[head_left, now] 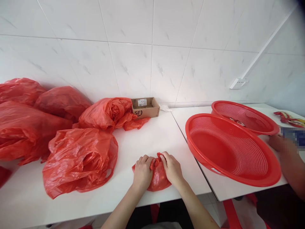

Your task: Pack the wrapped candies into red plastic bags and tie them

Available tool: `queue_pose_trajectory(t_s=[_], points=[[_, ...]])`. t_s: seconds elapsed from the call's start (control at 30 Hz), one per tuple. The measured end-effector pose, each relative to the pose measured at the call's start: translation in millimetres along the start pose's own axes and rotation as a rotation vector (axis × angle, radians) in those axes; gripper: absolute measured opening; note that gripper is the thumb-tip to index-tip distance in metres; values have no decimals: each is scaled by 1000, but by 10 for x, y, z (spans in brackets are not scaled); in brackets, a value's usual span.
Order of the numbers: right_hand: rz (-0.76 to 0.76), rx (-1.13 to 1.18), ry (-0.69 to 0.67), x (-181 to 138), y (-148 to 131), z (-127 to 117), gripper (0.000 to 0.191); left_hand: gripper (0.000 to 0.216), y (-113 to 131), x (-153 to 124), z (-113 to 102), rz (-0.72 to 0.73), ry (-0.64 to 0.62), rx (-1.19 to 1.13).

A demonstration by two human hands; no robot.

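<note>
A small, filled red plastic bag (158, 179) rests on the white table (133, 143) near its front edge. My left hand (143, 170) grips the gathered top of this bag from the left. On the other side my right hand (172, 167) pinches the twisted neck between thumb and fingers. What the bag contains is hidden. To the left of my hands lies a larger crumpled red plastic bag (81, 159), with a loop of its edge spread on the tabletop.
Several bulging red bags (35, 124) crowd the left side. A small open cardboard box (149, 109) stands by the wall. To the right, a red perforated basket (214, 152) sits before a second red basket (250, 116), and another person's hand (276, 142) is beside them.
</note>
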State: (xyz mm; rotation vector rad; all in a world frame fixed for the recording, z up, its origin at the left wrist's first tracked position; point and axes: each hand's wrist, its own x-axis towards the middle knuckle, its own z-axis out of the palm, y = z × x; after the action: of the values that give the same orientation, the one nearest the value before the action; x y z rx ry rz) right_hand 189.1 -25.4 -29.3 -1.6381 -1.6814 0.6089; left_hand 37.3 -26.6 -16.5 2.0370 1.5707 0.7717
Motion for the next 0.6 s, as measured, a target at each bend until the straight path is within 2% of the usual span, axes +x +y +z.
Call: queue_pose_trajectory(t_s=[0.13,0.27,0.43,0.6], points=[[7,131,9,6,17,-67,33,31,-22,24,-132,-28,-27,-107],[63,314,65,44,117,-198,40,36,-213,-54,-376,-116,5,-248],[120,467,111,110,251,-252,41,42,-543,-367,-625,-287,83,-313],[146,475,123,137,284,-219,40,47,-658,-701,-774,-392,126,-415]])
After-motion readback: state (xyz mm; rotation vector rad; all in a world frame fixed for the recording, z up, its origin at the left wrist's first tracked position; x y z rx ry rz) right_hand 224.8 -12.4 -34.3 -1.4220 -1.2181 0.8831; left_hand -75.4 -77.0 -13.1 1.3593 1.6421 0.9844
